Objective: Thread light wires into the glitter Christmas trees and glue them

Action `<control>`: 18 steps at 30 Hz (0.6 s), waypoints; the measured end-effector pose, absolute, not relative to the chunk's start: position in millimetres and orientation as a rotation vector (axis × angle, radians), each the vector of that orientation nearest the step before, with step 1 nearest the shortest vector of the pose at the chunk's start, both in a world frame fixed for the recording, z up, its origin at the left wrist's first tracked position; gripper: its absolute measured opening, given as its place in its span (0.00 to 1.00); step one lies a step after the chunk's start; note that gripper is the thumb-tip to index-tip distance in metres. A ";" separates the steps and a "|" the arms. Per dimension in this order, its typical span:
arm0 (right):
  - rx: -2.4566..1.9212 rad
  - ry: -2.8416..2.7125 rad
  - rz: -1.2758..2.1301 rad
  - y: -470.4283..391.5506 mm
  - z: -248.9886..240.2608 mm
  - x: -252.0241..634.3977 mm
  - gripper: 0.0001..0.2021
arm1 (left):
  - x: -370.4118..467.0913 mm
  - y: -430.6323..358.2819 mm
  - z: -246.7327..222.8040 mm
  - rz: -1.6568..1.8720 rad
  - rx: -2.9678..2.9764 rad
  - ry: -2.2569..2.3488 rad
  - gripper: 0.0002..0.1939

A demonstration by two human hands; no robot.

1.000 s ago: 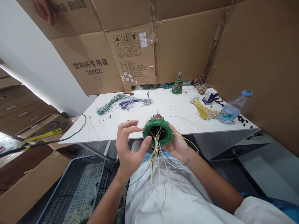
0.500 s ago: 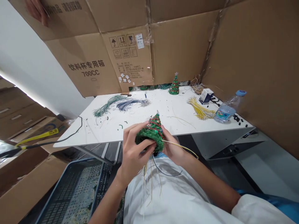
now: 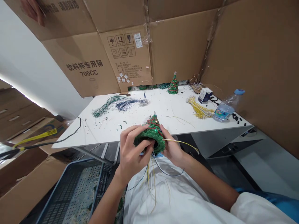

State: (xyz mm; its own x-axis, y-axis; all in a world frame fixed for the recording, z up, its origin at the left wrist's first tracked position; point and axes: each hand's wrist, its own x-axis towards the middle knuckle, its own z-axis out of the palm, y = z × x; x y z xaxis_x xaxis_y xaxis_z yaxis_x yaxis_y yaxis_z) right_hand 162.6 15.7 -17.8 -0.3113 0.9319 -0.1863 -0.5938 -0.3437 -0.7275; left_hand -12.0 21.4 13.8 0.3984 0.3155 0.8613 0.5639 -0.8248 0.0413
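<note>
Between my hands is a small green decorative Christmas tree (image 3: 153,126) with red trim, tilted so its hollow base faces me. My left hand (image 3: 133,149) grips its left side, with thumb and fingertips reaching into the base opening; what those fingertips touch inside is hidden. Wrapped along the tree's right side is my right hand (image 3: 171,144), its fingers mostly hidden behind. Thin yellow, white and dark wires (image 3: 154,174) hang from the base over my white shirt. One yellow wire (image 3: 184,142) sticks out to the right across my right hand.
On the white table (image 3: 144,119) lie green wires (image 3: 105,105), blue wires (image 3: 130,104) and yellow wires (image 3: 199,107). Another tree (image 3: 173,84) stands by the cardboard wall (image 3: 177,46). A bottle (image 3: 225,107) is at right; a blue crate (image 3: 63,180) sits below left. Another person's hand (image 3: 32,11) shows upper left.
The tree's base has tipped a little more toward me, showing more of its hollow. My left fingers have shifted slightly at the opening, and the hanging wires have swung and spread.
</note>
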 end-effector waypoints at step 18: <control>-0.720 -0.689 1.794 17.4 -14.6 165.6 0.31 | -18.7 15.4 18.3 -1.483 -2.606 -1.019 0.07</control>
